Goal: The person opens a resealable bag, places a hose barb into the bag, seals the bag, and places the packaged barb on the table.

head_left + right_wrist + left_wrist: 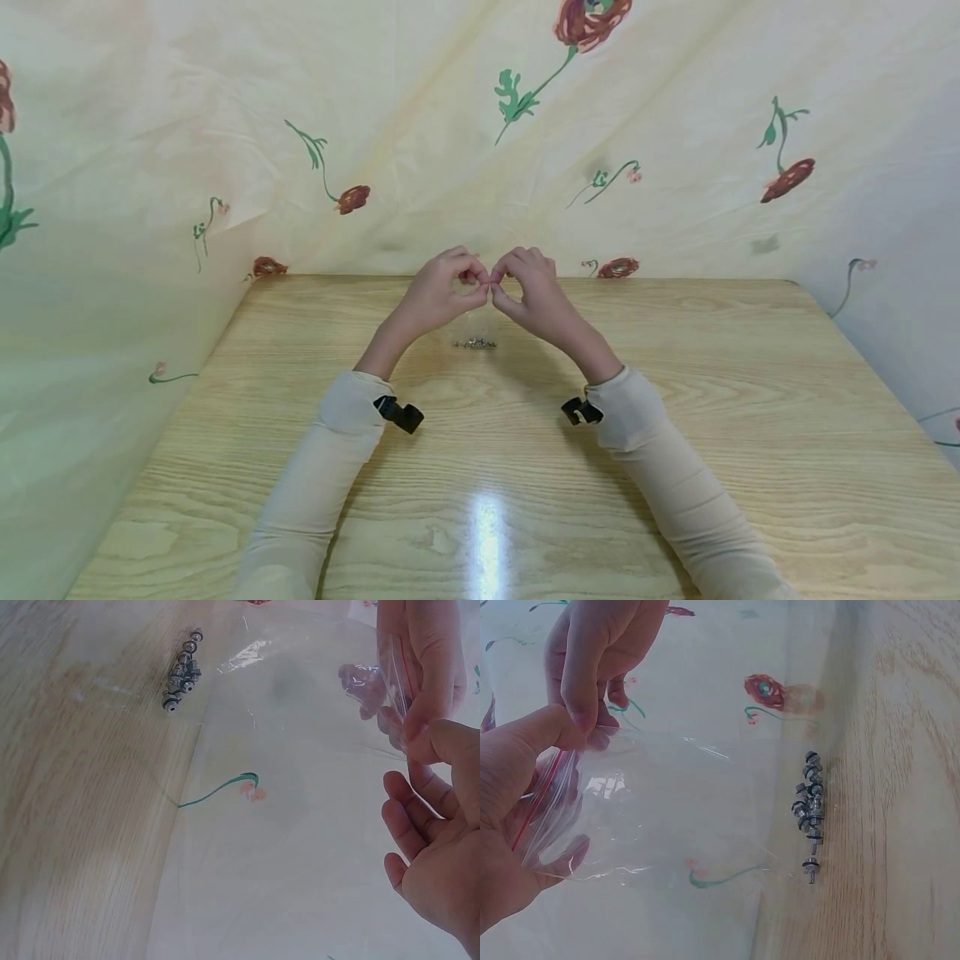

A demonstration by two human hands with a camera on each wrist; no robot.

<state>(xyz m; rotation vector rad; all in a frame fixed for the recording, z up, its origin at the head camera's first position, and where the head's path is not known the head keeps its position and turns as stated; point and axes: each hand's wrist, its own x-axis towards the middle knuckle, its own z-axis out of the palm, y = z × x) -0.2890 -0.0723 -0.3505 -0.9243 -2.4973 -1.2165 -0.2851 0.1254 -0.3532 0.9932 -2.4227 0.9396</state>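
A clear zip-lock bag (pixel 660 795) with a red seal line hangs from both hands above the far part of the table. Small metal screws (pixel 811 802) with dark rings, several of them, lie gathered along its bottom; they show too as screws (pixel 182 671) in the right wrist view. My left hand (pixel 442 287) pinches the bag's top edge between thumb and fingers. Beside it, fingertips nearly meeting, my right hand (pixel 536 292) pinches the top corner of the bag. In the head view the bag's film is barely visible.
The wood-grain table (pixel 480 433) spreads under both forearms. Behind and to the left hangs a pale cloth (pixel 435 125) printed with red flowers, meeting the table's far edge. Black wrist straps (pixel 401 414) sit on the sleeves.
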